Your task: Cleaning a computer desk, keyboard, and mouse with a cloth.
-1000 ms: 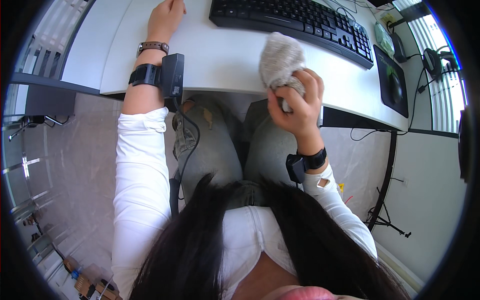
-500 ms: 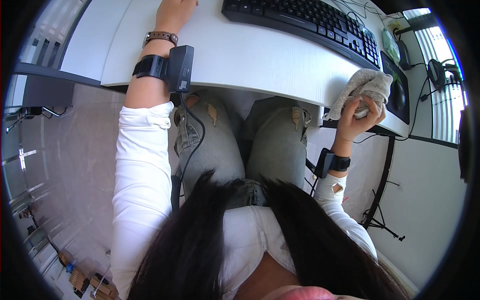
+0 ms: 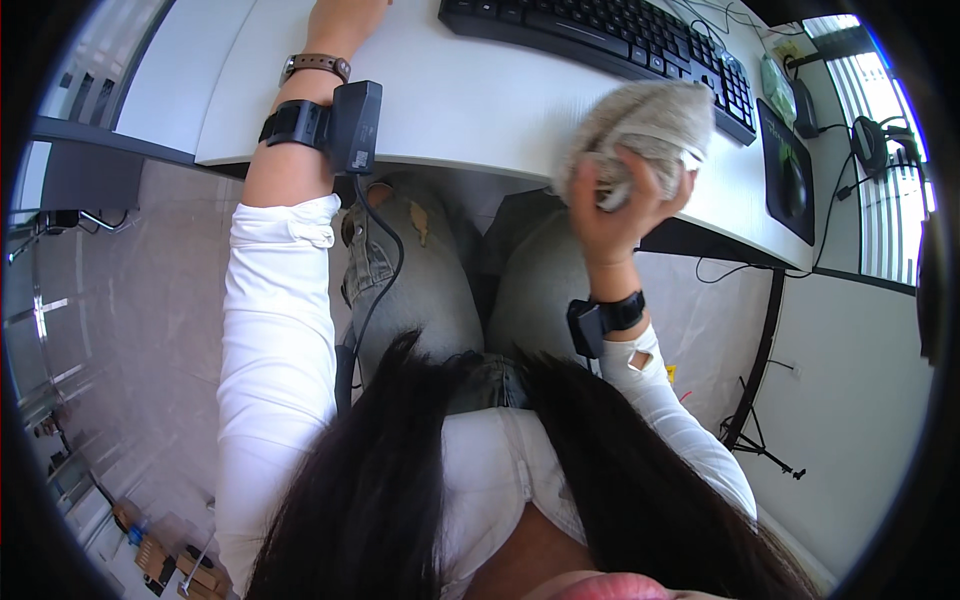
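Observation:
A crumpled beige-grey cloth (image 3: 640,125) is bunched in my right hand (image 3: 625,200), with my fingers curled round it from the near side. The cloth lies on the white desk (image 3: 470,115) at its front edge, just short of the black keyboard (image 3: 620,50). My left hand (image 3: 345,22) rests on the left part of the desk at the top of the picture. Its fingers are cut off by the upper rim, so I cannot tell whether they are open or closed.
A black mouse (image 3: 792,185) sits on a dark mouse pad (image 3: 772,130) at the right end. Cables (image 3: 835,215) run down beside it. A green-tinted packet (image 3: 775,80) lies behind. A black cable (image 3: 385,225) hangs from the device on my left forearm (image 3: 355,125).
My right hand has swept left along the desk's front edge with the cloth, from beside the mouse pad to below the keyboard. My left hand has hardly moved.

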The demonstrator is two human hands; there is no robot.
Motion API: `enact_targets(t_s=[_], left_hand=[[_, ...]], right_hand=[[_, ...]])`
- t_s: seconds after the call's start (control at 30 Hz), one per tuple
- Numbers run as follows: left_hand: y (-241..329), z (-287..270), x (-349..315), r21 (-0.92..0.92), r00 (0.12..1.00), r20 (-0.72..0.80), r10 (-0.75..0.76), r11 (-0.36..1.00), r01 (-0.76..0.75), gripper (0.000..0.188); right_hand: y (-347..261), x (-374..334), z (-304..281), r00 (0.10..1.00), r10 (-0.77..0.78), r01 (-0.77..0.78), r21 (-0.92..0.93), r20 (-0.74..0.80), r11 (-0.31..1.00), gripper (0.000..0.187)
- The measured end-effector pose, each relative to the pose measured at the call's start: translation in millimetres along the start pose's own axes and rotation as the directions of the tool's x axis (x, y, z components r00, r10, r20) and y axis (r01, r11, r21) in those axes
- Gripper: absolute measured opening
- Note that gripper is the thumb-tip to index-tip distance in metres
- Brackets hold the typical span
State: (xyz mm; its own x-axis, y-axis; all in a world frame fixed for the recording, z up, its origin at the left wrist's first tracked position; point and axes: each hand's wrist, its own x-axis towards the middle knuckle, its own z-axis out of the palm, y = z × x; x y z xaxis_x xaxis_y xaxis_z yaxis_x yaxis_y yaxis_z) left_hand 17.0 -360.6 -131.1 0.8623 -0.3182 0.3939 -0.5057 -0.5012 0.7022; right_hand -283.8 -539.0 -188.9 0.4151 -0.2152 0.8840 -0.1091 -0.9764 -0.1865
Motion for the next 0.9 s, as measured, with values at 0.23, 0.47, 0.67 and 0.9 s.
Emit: enact_targets(t_s=[0.23,0.47,0.67,0.9], left_hand=[[-3.1,-3.1,-2.2,-0.011,1.0,-0.006,-0.022,1.0,0.022,0.056],[-4.0,-4.2,-1.0,0.0,1.0,-0.002,-0.016,1.0,0.016,0.055],[-8.6,-1.9,-1.2,-0.043,1.0,-0.004,-0.026,0.999,0.026,0.055],[-6.8,-2.5,-3.1,-0.04,1.0,0.003,-0.022,0.999,0.022,0.055]], right_hand=[[-70.7,13.0,12.5,0.964,-0.022,0.0,0.082,0.265,0.997,0.051],[-59.4,16.7,2.3,0.941,-0.039,0.017,0.07,0.337,0.997,0.056],[-22.7,14.7,-16.1,0.934,-0.102,0.069,0.107,0.341,0.992,0.056],[30.5,5.5,-46.3,0.945,-0.132,0.133,0.019,0.299,0.991,0.068]])
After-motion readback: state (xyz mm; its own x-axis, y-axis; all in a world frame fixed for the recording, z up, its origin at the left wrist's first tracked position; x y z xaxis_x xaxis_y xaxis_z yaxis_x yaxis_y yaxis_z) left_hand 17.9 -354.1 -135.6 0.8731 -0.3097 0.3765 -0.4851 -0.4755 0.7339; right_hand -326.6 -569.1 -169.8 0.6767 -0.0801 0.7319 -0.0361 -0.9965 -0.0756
